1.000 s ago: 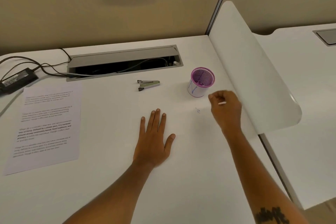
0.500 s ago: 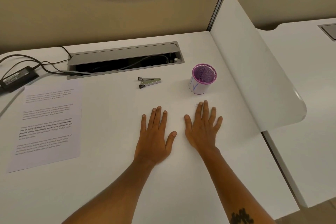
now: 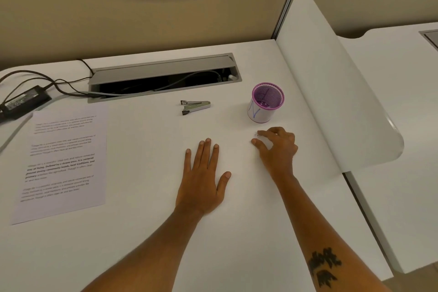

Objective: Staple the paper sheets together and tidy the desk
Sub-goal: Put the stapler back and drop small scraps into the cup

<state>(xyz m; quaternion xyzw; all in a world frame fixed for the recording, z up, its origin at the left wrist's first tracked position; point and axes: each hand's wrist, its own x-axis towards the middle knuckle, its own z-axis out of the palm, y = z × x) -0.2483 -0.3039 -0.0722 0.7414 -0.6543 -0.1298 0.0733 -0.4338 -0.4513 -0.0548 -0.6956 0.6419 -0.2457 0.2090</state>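
Printed paper sheets [image 3: 64,161] lie flat at the desk's left. A small silver stapler [image 3: 195,106] rests on the desk in the middle, behind my hands. A purple mesh cup [image 3: 259,115] wrapped in white paper stands to its right. My left hand [image 3: 203,178] lies flat on the desk, palm down, fingers spread, holding nothing. In front of the cup, my right hand [image 3: 278,149] is arched, with thumb and fingertips on the desk beside tiny specks [image 3: 256,135]. Whether those fingers pinch anything is unclear.
An open grey cable hatch [image 3: 163,71] runs along the back of the desk. A black power adapter [image 3: 23,99] with cables lies at the far left. A white curved divider panel [image 3: 331,92] bounds the desk's right side, and a neighbouring desk [image 3: 403,125] lies beyond it.
One second ago my right hand was raised near the cup with something small and white in it. It then lay flat and has now arched onto its fingertips. My left hand stayed put.
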